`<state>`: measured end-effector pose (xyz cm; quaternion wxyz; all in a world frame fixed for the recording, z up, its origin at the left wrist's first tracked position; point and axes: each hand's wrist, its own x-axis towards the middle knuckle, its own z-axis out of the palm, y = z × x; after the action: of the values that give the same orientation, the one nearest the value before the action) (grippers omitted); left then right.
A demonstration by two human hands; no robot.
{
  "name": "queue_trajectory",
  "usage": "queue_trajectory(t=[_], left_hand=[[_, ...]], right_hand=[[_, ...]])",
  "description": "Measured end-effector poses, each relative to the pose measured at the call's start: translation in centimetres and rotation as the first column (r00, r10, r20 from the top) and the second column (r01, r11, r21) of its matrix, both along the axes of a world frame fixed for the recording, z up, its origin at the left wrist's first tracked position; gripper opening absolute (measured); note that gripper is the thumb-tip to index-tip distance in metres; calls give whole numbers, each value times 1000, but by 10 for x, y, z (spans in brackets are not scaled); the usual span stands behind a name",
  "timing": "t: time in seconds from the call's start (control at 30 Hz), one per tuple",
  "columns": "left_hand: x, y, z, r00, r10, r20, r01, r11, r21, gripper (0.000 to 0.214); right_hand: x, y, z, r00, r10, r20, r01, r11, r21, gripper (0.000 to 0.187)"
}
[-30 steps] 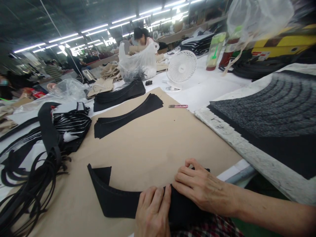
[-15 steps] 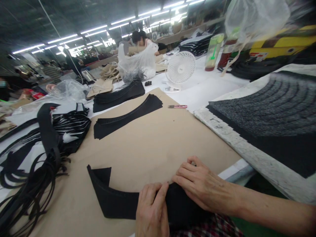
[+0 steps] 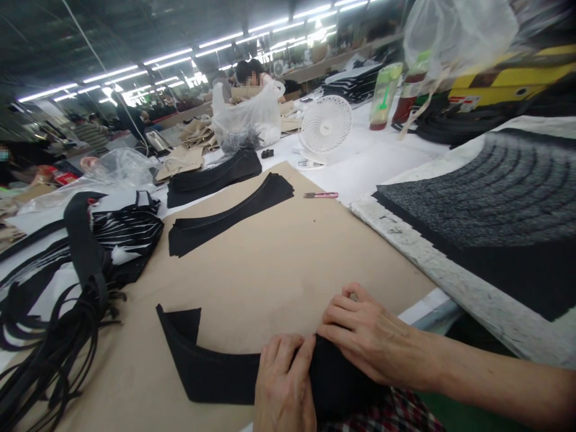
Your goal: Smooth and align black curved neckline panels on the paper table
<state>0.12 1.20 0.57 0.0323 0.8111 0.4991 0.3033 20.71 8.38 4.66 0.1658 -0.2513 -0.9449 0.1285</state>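
Observation:
A curved black fabric piece (image 3: pixel 202 366) lies on the brown paper sheet (image 3: pixel 270 264) at the near edge of the table. My left hand (image 3: pixel 283 384) rests on its middle with the fingers bent and pressed on the cloth. My right hand (image 3: pixel 369 339) lies beside it, fingers curled down on the same piece, thumb raised a little. The two hands touch at the fingertips. The right end of the fabric is hidden under my hands.
A stack of curved black pieces (image 3: pixel 229 213) lies farther up the paper, another pile (image 3: pixel 216 177) behind it. Black straps (image 3: pixel 67 300) heap at left. A pink cutter (image 3: pixel 320 195), a white fan (image 3: pixel 324 129), bottles (image 3: pixel 382 96), plastic bags and a dark textured mat (image 3: pixel 495 192) stand around. A person works at the back.
My hands have shifted slightly along the fabric and the left fingers have curled more. The view has drifted a little.

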Motion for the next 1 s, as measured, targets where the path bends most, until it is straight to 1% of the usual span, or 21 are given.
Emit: queue_trajectory(t=[0.1, 0.17, 0.3, 0.37, 0.4, 0.47, 0.57, 0.63, 0.73, 0.8, 0.9, 1.0], left_hand=[[-1, 0, -1, 999, -14, -29, 14, 1000, 3, 41], [0, 0, -3, 997, -23, -77, 25, 999, 29, 41], [0, -5, -7, 977, 7, -211, 27, 987, 159, 42], [0, -7, -10, 973, 18, -229, 26, 982, 189, 43], [-1, -8, -11, 975, 12, -223, 29, 984, 178, 43], [-2, -9, -12, 982, -13, -186, 36, 992, 119, 43], [-5, -9, -13, 997, -15, -76, 18, 999, 39, 46], [-6, -9, -12, 1000, 1, 9, -1, 1000, -1, 48], [-4, -8, -11, 997, -3, 77, 5, 1000, -17, 48], [-2, -6, -10, 998, -2, 66, 2, 1000, -2, 47], [2, -5, -8, 1000, 6, -14, -6, 1000, 12, 48], [5, -5, -7, 993, 11, -122, -3, 998, 61, 47]], right_hand=[[2, -1, -4, 1000, 16, -2, -16, 1000, 26, 19], [3, -4, -8, 1000, 30, 8, -31, 998, 56, 20], [6, -10, -12, 999, 52, 14, -53, 992, 115, 22], [6, -12, -10, 999, 44, 5, -44, 991, 125, 24], [6, -12, -9, 999, 34, -4, -33, 993, 112, 24], [6, -11, -4, 1000, 2, -17, -1, 999, 37, 25], [6, -8, 3, 997, -71, -26, 69, 994, -86, 29], [7, -7, 5, 993, -111, -31, 107, 988, -111, 35], [9, -6, 4, 993, -111, -36, 106, 987, -117, 40], [10, -6, 4, 994, -103, -46, 96, 988, -125, 40], [11, -6, 4, 994, -100, -46, 94, 987, -129, 40], [11, -9, 0, 996, -77, -38, 74, 995, -71, 40]])
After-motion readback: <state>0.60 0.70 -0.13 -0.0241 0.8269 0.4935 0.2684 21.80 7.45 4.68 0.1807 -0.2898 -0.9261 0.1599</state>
